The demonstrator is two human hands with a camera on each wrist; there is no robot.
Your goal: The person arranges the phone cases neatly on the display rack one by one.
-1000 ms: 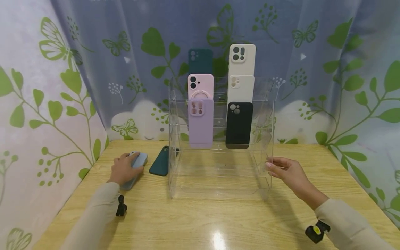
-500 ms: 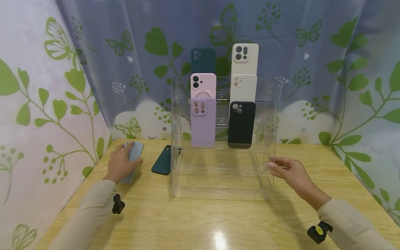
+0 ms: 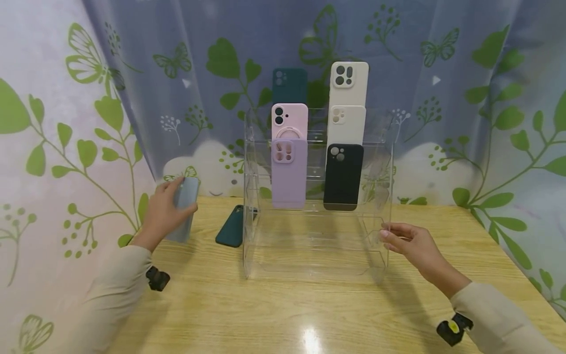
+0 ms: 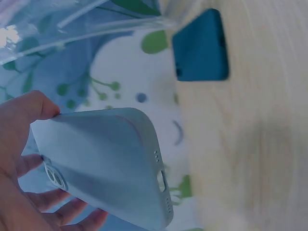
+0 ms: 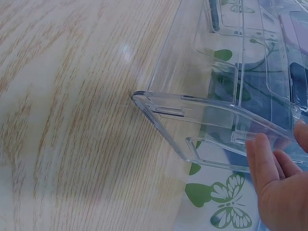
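My left hand point(image 3: 162, 210) grips a light blue phone case point(image 3: 187, 194) by its edges, raised off the table at the left. In the left wrist view the phone case point(image 4: 106, 159) is tilted, its charging-port cutout toward the camera and its camera opening near the fingers. A clear acrylic display stand point(image 3: 318, 270) stands at the middle. At its right side, my right hand point(image 3: 411, 246) pinches the edge of the side panel between thumb and fingers. In the right wrist view the right hand point(image 5: 284, 192) is partly cut off by the frame.
A dark green phone case point(image 3: 230, 228) lies beside the stand's left side. On the stand are a teal case point(image 3: 289, 83), pink case point(image 3: 289, 115), purple case point(image 3: 289, 182), black case point(image 3: 344, 177) and two cream cases. A patterned curtain point(image 3: 199, 98) hangs behind the table point(image 3: 265, 314).
My left hand has lifted the light blue phone case from the table, turning it more upright. The right hand keeps its place at the stand. The head view has shifted slightly.
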